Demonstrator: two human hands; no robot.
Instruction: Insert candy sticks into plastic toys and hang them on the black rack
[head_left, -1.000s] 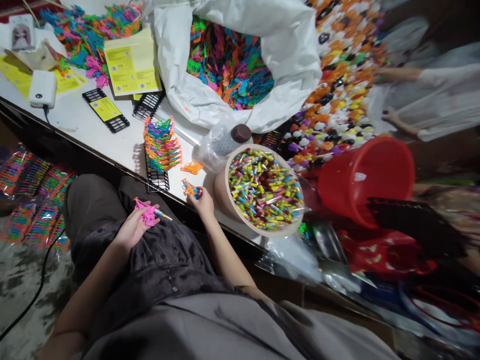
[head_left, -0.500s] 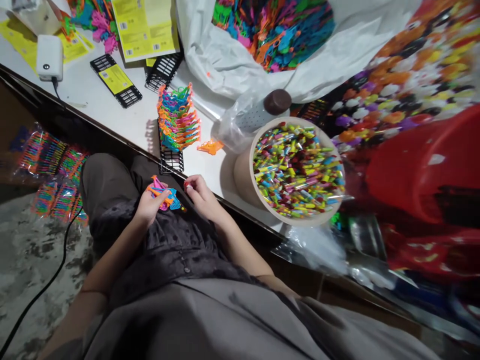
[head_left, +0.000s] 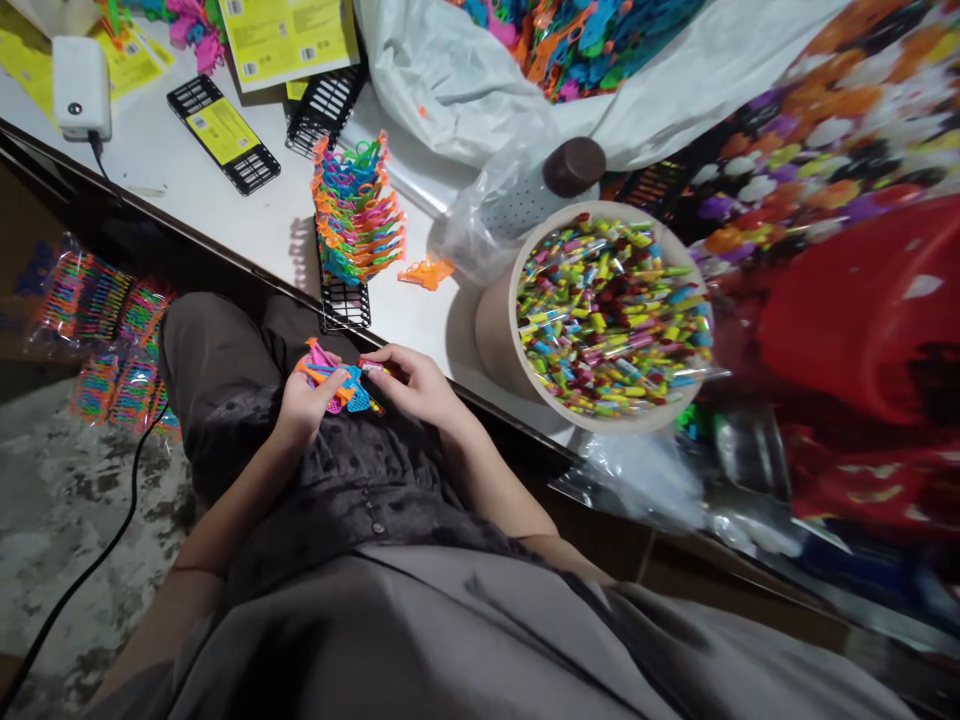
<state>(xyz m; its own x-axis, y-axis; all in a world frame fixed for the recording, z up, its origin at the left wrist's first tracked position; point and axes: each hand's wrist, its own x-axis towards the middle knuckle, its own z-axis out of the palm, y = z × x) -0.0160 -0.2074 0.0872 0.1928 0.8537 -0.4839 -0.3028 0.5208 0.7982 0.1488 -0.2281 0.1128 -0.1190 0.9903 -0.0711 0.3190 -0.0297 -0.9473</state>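
My left hand [head_left: 304,402] is closed around several small flat plastic toys [head_left: 354,392] in blue, orange and pink, held low over my lap. My right hand [head_left: 421,385] has come up beside them, pinching a small red and pale stick [head_left: 373,366] whose inner end touches or nearly touches the blue toy. Just beyond my hands, a row of bright plastic toys [head_left: 358,215] stands in a black grid rack [head_left: 345,305] at the table's edge. A single orange toy [head_left: 426,273] lies to the right of the row.
A beige bucket [head_left: 499,335] full of colourful wrapped sticks stands at right. Behind it are a brown-capped bottle [head_left: 574,167] and a white sack [head_left: 427,110] of toys. A labelled black rack [head_left: 223,135] and a white power bank [head_left: 81,88] lie left; a red bucket [head_left: 840,310] is far right.
My right hand has moved left, bringing the small stick to the toys in my left hand. The view has shifted slightly, so table things sit higher in it.
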